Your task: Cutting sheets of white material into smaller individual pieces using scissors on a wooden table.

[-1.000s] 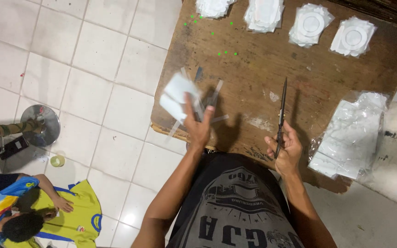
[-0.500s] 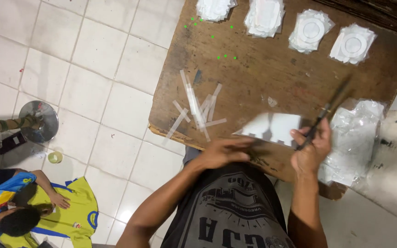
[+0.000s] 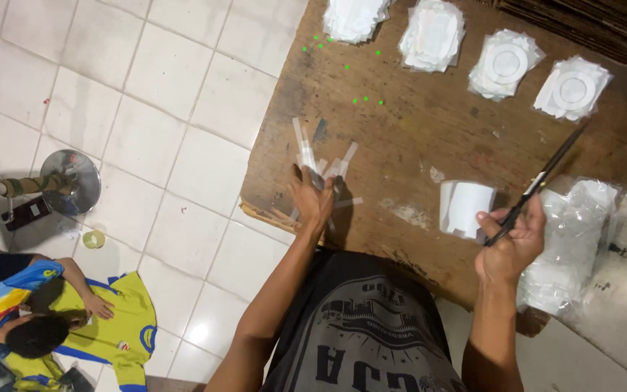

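Overall, the biggest thing is the wooden board (image 3: 429, 145), a rough brown slab with worn, chipped edges, lying over white square floor tiles (image 3: 146, 80). Everything else I place relative to this board. Along its far edge lie four stacks of thin white cut-outs (image 3: 433, 33), two of them with a round ring shape pressed in. At the right edge of the board sits a heap of clear crinkled plastic bags (image 3: 571, 239), soft and shiny. Left of the board, on the tiles, stands a round metal base (image 3: 70, 181), and another person in a yellow and blue shirt (image 3: 117, 327) is low on the floor (only seen from above).

Near the front of the board, at the right, a curved white sheet piece (image 3: 466, 207) stands on the wood, smooth and bent like a half tube. The right hand (image 3: 509, 243) is clenched around the handles of long dark scissors (image 3: 538, 185), with the blades pointing away over the board, just beside that sheet.

On the left part of the board lie narrow clear plastic strips (image 3: 321, 163), flat and thin, crossing each other. The left hand (image 3: 313, 199) rests on them with fingers spread; whether it grips any strip, I cannot tell.
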